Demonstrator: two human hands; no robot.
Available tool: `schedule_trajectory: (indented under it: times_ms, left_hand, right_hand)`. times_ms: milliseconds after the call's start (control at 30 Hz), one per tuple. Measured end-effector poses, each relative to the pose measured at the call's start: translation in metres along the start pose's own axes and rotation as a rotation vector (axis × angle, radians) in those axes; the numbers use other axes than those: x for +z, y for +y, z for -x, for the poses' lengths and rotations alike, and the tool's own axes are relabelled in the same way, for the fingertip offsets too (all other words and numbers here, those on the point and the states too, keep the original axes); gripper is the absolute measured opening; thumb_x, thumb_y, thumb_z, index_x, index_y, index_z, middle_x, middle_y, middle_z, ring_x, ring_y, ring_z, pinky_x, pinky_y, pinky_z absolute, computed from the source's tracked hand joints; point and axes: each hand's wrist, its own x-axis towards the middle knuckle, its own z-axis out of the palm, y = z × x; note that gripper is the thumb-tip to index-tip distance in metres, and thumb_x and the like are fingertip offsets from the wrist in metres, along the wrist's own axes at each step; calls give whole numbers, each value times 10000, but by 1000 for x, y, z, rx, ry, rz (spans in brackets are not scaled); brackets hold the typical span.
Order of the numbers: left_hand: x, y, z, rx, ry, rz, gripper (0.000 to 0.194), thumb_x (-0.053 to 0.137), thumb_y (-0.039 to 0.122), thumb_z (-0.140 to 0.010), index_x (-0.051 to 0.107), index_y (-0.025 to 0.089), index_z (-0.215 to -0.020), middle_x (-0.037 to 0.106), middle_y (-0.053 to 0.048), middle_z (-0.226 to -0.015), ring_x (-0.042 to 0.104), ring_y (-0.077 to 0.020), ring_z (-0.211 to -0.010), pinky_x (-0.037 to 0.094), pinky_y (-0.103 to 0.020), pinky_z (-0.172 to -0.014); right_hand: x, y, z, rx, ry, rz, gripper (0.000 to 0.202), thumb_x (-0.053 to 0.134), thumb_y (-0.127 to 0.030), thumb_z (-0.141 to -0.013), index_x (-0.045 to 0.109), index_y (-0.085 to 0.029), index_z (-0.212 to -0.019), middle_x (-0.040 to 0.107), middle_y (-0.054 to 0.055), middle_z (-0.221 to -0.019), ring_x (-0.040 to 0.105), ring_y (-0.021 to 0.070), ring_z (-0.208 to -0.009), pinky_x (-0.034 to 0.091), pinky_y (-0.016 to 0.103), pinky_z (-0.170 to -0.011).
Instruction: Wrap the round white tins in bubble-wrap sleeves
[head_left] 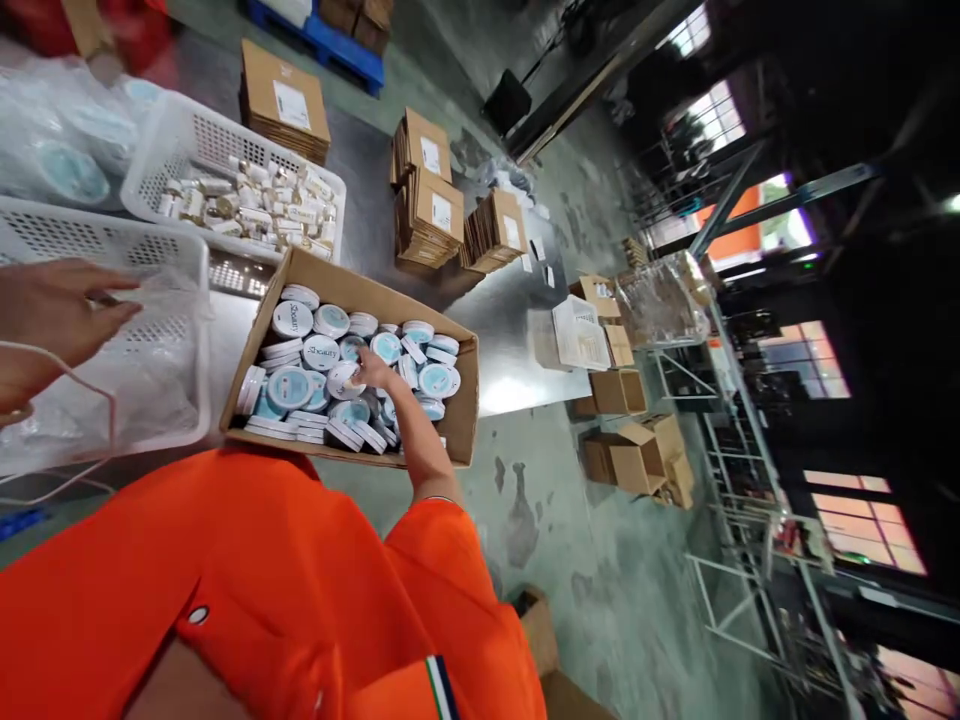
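Round lidded jars [291,319] heaped in open cardboard carton [466,400], left of centre — near orange shirt [262,560], probably for short reach. Right grip [373,369] among jars, fingertips at one; cannot tell if grasping. Left grip [52,312] over perforated basket [203,340], left edge — fingers half-curled, hold unclear.

Round white-and-blue containers [320,352], some flat, some on edge, inside open cardboard box [466,385]

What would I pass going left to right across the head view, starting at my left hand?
Left hand → open carton of round containers → rightmost stack of folded cardboard → white bin at the table's end → bundle in clear plastic.
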Motion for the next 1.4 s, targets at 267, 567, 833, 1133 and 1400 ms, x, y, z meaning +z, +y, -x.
schedule_trajectory:
  times_ms: [267, 567, 833, 1133, 1400]
  left_hand:
    - [-11, 9, -11, -63, -53, -36, 626, 591, 502, -869, 682, 108, -1347, 629, -146, -1405, 600, -322, -1333, 489, -401, -1156]
    - [-4, 33, -4, -77, 6, 168, 604, 747, 439, -874, 670, 160, -1405, 682, -106, -1354, 653, -331, -1235, 545, -376, -1013]
    - [23, 17, -8, -97, 41, 308, 626, 771, 193, -676, 715, 54, -1283, 698, -169, -1245, 668, -364, -1180, 534, -453, -1085]
    - [56, 40, -10, -39, 102, 327, 749, 655, 74, -678, 613, 46, -1425, 509, -217, -1561, 503, -360, -1473, 413, -478, -1264]
    - [24, 17, -41, -58, 21, 291, 806, 802, 200, -691, 635, 51, -1465, 551, -194, -1558, 548, -361, -1428, 443, -428, -1226]
  right_hand:
    - [-23, -43, 9, -144, 166, -40, 462, 905, -414, -727, 674, -165, -1040, 707, 93, -1096, 664, 251, -1011, 558, 342, -905]
    - [24, -207, -17, -670, 504, -931, 680, 750, -609, -858, 514, -160, -1312, 666, 115, -1237, 662, 194, -1062, 578, 315, -973]
    - [52, -207, -36, -425, 549, -234, 593, 859, -349, -829, 634, -142, -1338, 657, 137, -1241, 608, 275, -1182, 526, 389, -1033]
    - [39, -221, -24, -509, 447, 426, 353, 649, -257, -1009, 685, -173, -1350, 712, 157, -1178, 563, 327, -1166, 482, 452, -993]
    - [13, -212, -45, -608, 528, 69, 725, 771, -293, -918, 478, -150, -1566, 565, 210, -1485, 509, 329, -1382, 454, 477, -1164]
